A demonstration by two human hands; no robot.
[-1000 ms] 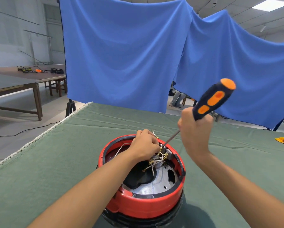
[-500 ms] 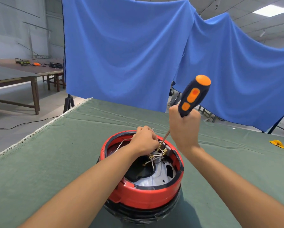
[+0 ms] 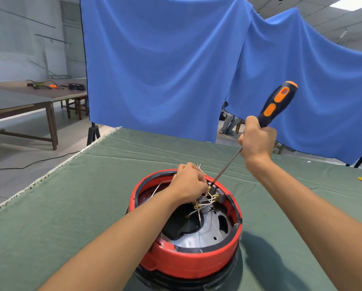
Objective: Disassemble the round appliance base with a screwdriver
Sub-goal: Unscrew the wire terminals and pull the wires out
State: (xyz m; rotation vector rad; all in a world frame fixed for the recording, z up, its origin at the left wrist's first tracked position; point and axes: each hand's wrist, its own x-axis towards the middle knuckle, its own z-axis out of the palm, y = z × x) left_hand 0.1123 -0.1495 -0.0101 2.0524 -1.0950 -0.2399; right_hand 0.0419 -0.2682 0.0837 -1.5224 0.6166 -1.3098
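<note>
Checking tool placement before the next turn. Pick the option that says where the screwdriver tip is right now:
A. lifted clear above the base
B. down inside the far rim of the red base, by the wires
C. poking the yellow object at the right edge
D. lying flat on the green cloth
B: the right hand grips the screwdriver, whose shaft slants down into the red base beside the wires at the left hand.

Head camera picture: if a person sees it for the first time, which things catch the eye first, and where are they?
First comes the red round appliance base, open side up on the green table cover near the bottom centre. Above it, the right hand grips an orange-and-black screwdriver, its tip down at the base's far rim, where the left hand holds the wires. Behind hangs a large blue cloth.
</note>
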